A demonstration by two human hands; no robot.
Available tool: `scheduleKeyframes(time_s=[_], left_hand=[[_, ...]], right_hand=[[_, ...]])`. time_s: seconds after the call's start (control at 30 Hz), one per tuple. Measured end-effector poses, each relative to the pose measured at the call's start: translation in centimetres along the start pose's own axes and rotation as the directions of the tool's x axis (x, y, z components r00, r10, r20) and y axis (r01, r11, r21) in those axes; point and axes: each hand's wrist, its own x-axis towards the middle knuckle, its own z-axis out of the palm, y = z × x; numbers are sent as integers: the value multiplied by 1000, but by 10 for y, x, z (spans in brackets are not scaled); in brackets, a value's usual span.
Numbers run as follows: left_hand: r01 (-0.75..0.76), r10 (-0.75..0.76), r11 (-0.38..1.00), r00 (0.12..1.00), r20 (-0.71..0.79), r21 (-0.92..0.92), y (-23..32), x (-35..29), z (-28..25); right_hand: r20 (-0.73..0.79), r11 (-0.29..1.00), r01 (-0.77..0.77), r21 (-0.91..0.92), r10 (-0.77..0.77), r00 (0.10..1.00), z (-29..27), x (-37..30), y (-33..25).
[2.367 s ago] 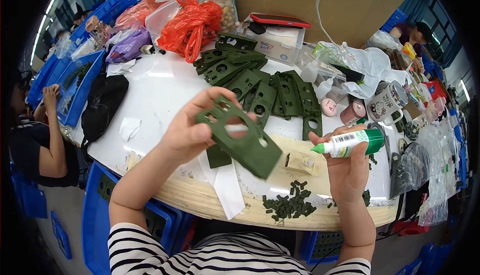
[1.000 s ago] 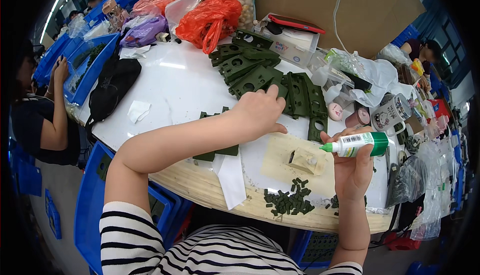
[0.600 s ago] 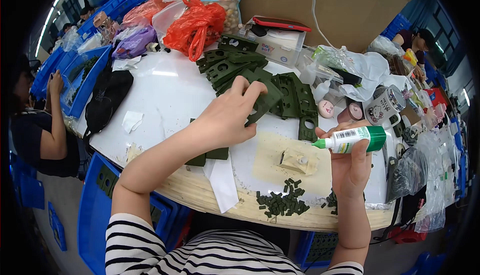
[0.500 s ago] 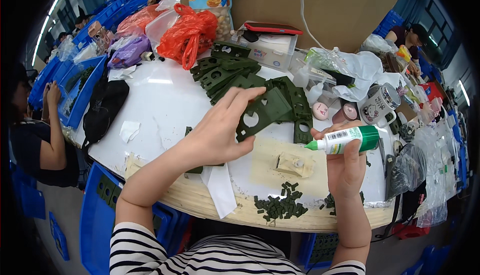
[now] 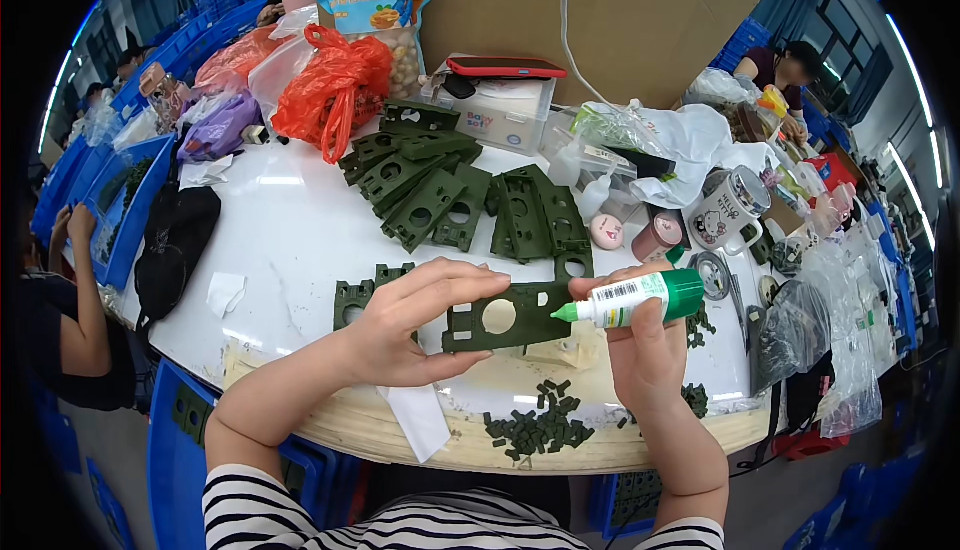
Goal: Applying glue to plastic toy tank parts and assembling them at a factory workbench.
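Observation:
My left hand (image 5: 405, 315) grips the left end of a dark green plastic plate (image 5: 537, 325) with a large round hole, fingers along the top edge and thumb below. In my right hand (image 5: 645, 355) lies a white glue bottle (image 5: 628, 300) with a green base, its pointed green tip aimed left. The tip is at the plate's right end; whether it touches cannot be made out. Partly hidden below the plate is a tape-covered block (image 5: 580, 352). Small dark green pieces (image 5: 540, 428) lie heaped near the table's front edge.
Similar green plates (image 5: 425, 190) are piled at mid-table, with others (image 5: 350, 302) by my left hand. A white mug (image 5: 722, 218), jars and plastic bags crowd the right. Red bags (image 5: 335, 90) and a black cap-like cloth item (image 5: 180, 245) lie left. A co-worker's arm (image 5: 72, 315) shows far left.
My left hand has brought the plate down and turned it flatter, beside the glue bottle. The right hand with the bottle has shifted slightly left in view. The whole view has also shifted.

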Motion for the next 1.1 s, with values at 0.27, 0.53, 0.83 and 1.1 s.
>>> scheduleKeyframes(time_s=[0.27, 0.53, 0.83, 1.1], left_hand=[[-32, 31, 998, 999, 28, 47, 2, 1, 1], [-30, 26, 994, 999, 32, 108, 3, 1, 1], [-42, 43, 991, 999, -6, 127, 2, -1, 3], [-73, 75, 989, 997, -10, 128, -1, -1, 4]], right_hand=[[-32, 999, 9, 32, -8, 999, 4, -2, 1], [25, 990, 101, -96, -99, 995, -5, -1, 3], [13, 987, 108, -118, -107, 994, 0, -1, 1], [21, 986, 74, -152, -72, 997, -1, -1, 2]])
